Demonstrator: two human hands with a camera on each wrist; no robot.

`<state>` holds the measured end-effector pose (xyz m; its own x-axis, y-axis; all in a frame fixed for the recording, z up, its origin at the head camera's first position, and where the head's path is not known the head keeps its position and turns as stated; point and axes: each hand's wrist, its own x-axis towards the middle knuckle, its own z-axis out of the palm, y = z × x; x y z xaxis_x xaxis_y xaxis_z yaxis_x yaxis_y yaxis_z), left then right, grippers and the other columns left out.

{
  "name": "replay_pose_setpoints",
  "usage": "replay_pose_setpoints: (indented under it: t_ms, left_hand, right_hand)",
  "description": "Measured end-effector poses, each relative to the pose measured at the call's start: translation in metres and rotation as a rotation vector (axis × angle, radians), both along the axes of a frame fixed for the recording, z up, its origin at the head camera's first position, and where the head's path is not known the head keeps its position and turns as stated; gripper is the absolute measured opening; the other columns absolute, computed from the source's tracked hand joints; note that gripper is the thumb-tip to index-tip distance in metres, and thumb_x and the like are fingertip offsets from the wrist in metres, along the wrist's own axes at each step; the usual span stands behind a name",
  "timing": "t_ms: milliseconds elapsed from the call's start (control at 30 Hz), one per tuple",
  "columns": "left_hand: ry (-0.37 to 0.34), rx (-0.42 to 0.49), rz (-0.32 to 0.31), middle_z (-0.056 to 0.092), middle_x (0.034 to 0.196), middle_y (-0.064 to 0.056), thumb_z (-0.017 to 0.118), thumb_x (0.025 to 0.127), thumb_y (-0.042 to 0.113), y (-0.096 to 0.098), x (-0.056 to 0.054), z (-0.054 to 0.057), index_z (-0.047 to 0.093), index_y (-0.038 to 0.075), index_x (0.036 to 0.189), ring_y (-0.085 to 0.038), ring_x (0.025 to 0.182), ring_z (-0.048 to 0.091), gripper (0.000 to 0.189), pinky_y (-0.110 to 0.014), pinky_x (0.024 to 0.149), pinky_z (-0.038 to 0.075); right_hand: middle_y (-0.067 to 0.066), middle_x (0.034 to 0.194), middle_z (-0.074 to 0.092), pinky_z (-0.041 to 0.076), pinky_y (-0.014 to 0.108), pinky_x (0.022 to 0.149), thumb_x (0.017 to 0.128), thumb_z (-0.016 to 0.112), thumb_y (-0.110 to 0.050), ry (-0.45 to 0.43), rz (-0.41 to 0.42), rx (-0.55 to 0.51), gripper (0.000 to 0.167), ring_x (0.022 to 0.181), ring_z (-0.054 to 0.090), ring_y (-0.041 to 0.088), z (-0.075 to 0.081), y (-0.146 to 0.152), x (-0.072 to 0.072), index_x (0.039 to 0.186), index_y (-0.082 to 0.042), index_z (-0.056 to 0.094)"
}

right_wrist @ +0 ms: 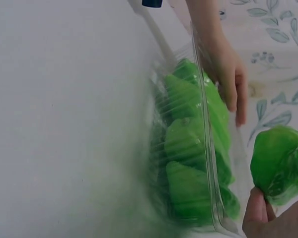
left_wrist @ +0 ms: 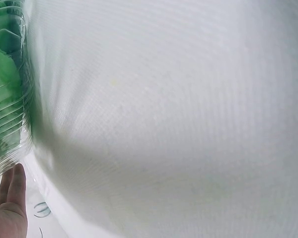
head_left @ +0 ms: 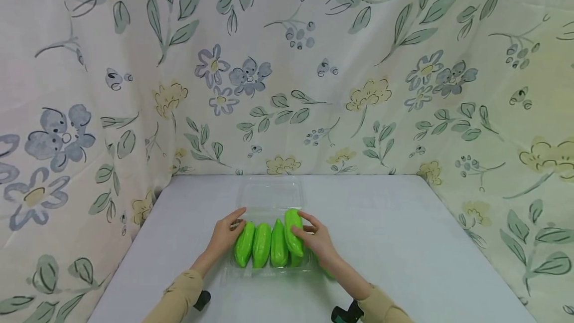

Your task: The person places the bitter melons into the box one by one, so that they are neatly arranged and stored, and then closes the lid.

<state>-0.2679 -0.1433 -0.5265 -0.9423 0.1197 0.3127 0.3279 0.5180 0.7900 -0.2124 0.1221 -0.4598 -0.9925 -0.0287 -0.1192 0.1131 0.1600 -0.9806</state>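
A clear plastic box [head_left: 251, 271] with its lid folded back holds several glossy, bright green elongated vegetables [head_left: 261, 245], side by side. My right hand [head_left: 317, 240] pinches another green vegetable [right_wrist: 275, 163] between thumb and fingers, above the right end of the row. In the head view it overlaps a vegetable in the box. My left hand [head_left: 225, 233] is at the box's left side, fingers extended by the rim and the leftmost vegetable [head_left: 244, 244]. In the left wrist view its fingertips [left_wrist: 19, 181] reach the ribbed box corner.
The transparent lid [head_left: 270, 193] lies behind the box on the white tabletop [head_left: 381, 223]. Another green vegetable [head_left: 329, 274] shows partly beneath my right forearm. Floral curtain [head_left: 287, 88] hangs behind the table and along its sides.
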Motion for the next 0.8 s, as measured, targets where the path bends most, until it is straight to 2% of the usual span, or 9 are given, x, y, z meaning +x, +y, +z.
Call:
replay_pose_setpoints:
  t_ms: [167,267,800]
  left_hand:
    - [0.011,-0.002,0.003,0.054,0.136,-0.018,0.061,0.091,0.004,0.000,0.001,0.000,0.055,0.005,0.133,-0.031,0.103,0.067,0.042,-0.041,0.087,0.058]
    - [0.015,-0.004,0.004,0.054,0.136,-0.018,0.061,0.091,0.004,0.000,0.000,-0.001,0.055,0.005,0.133,-0.031,0.102,0.067,0.042,-0.040,0.087,0.058]
    - [0.008,-0.016,0.006,0.053,0.137,-0.018,0.061,0.092,0.005,0.000,-0.003,-0.005,0.054,0.003,0.133,-0.031,0.103,0.066,0.042,-0.040,0.087,0.058]
  right_hand:
    - [0.024,0.119,0.055,0.055,0.029,0.073,0.087,0.069,-0.025,-0.012,0.008,0.015,0.056,0.100,0.056,0.023,0.001,-0.006,0.000,0.138,-0.012,0.050]
    - [0.023,0.120,0.054,0.055,0.029,0.074,0.086,0.071,-0.030,-0.014,0.011,0.001,0.058,0.101,0.056,0.022,-0.012,-0.007,-0.007,0.138,-0.015,0.050]
    - [0.024,0.117,0.052,0.052,0.023,0.067,0.085,0.071,-0.027,-0.008,-0.008,-0.063,0.058,0.094,0.053,0.019,-0.016,-0.021,-0.010,0.137,-0.012,0.050]
